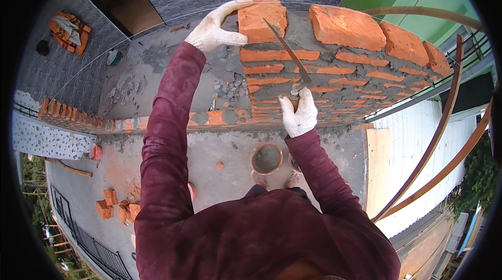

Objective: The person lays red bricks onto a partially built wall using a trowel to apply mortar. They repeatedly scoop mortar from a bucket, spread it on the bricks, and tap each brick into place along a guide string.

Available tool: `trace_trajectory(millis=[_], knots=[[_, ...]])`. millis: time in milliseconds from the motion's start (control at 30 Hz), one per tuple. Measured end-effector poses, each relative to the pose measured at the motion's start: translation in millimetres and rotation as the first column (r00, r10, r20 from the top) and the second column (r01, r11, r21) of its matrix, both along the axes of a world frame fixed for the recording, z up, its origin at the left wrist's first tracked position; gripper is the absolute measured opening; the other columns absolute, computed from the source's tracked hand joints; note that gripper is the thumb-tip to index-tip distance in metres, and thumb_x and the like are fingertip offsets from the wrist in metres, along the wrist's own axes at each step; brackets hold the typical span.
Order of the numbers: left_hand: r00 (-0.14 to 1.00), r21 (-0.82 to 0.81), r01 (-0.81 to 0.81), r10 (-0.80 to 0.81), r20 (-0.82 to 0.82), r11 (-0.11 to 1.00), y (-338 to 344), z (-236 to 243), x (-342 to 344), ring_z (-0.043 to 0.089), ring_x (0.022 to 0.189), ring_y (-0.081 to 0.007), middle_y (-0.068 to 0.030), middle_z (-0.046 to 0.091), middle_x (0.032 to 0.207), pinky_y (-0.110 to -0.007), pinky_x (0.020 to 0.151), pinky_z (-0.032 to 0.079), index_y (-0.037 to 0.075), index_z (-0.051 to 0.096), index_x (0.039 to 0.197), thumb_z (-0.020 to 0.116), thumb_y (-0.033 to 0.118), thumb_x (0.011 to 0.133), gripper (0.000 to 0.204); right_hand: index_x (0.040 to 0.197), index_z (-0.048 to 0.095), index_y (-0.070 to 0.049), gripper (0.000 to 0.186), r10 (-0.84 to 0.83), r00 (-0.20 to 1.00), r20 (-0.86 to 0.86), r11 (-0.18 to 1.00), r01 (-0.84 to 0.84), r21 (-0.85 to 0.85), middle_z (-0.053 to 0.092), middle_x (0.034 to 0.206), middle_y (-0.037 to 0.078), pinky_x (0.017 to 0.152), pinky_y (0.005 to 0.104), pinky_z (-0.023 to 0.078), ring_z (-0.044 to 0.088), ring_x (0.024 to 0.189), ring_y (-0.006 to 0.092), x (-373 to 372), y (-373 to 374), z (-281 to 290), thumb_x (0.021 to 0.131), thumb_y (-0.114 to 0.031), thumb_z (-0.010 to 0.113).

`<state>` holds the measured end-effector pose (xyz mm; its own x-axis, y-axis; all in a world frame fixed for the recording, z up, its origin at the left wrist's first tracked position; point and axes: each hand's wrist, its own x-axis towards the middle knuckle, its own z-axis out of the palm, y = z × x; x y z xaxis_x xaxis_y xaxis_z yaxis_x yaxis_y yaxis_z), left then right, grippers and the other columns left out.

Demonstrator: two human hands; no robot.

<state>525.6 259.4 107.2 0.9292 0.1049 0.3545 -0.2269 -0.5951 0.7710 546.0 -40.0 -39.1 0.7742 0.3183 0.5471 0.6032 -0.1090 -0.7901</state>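
Note:
My left hand [213, 30], in a white knit glove, grips the left end of an orange brick [260, 25] on top of the wall, thumb on the near side and fingers reaching over the far edge. My gloved right hand [299, 115] is closed round the handle of a trowel [291, 55]. Its narrow blade points up and left, with the tip over that brick's top. Grey mortar [297, 29] fills the gap between this brick and another brick [346, 27] to its right. Below them runs the brick wall [314, 78], its joints smeared with mortar.
A thin string [180, 17] runs along the wall top. Near my feet stands a bucket of mortar [266, 158]. Loose bricks [107, 206] lie on the floor at left. Curved brown strips [436, 146] rise at right. A hammer [180, 27] lies beyond the low wall [125, 123].

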Motion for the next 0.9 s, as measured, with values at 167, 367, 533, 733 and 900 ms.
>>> trace_trajectory(millis=[167,367,533,733,900], knots=[[0.998,-0.065,-0.002,0.006,0.070,0.998,-1.0,-10.8,1.1,0.041,0.147,-0.0315,-0.0139,0.053,0.150,-0.044,0.125,0.026,0.005,0.050,0.150,0.094,0.040,0.060,0.106,0.134,0.052,-0.002,0.046,-0.023,0.999,0.034,0.990,0.018,0.141,0.065,0.100,0.012,0.079,0.0342,0.055,0.067,0.084,0.0228,-19.0,32.9,2.6,0.094,-0.011,0.072],[0.993,-0.002,-0.038,0.037,0.116,0.999,3.2,-16.8,6.2,0.044,0.145,-0.0299,-0.0154,0.054,0.149,-0.043,0.123,0.030,0.005,0.050,0.150,0.094,0.040,0.060,0.107,0.141,0.047,0.001,0.052,-0.020,0.996,-0.087,0.999,0.018,-0.028,0.064,0.105,0.013,0.083,0.0352,0.055,0.068,0.090,0.0236,-18.6,47.8,-9.5,0.095,-0.007,0.068],[0.981,0.120,-0.076,0.052,0.188,0.990,10.2,-20.2,7.1,0.056,0.133,-0.0300,-0.0157,0.058,0.145,-0.046,0.116,0.042,0.009,0.051,0.151,0.094,0.038,0.065,0.100,0.142,0.046,0.003,0.053,-0.053,0.995,-0.079,0.989,0.042,-0.140,0.065,0.105,0.013,0.083,0.0353,0.055,0.068,0.093,0.0235,-17.3,58.0,-13.1,0.095,-0.007,0.069],[0.983,0.135,-0.078,0.054,0.175,0.988,9.2,-18.7,7.4,0.056,0.134,-0.0305,-0.0162,0.058,0.144,-0.045,0.117,0.041,0.009,0.051,0.151,0.095,0.040,0.066,0.101,0.125,0.053,0.003,0.039,-0.048,0.999,0.005,0.998,0.048,0.032,0.064,0.105,0.020,0.073,0.0396,0.056,0.069,0.085,0.0360,-15.9,61.7,-17.8,0.091,-0.006,0.072],[0.992,0.069,-0.049,0.041,0.116,0.996,8.7,-13.3,8.1,0.046,0.145,-0.0305,-0.0157,0.054,0.151,-0.044,0.123,0.031,0.007,0.049,0.152,0.089,0.033,0.066,0.099,0.129,0.054,0.002,0.043,-0.075,0.989,0.131,0.993,0.086,-0.078,0.065,0.102,0.020,0.076,0.0405,0.056,0.069,0.087,0.0379,-8.5,55.0,-2.4,0.092,-0.010,0.072]])
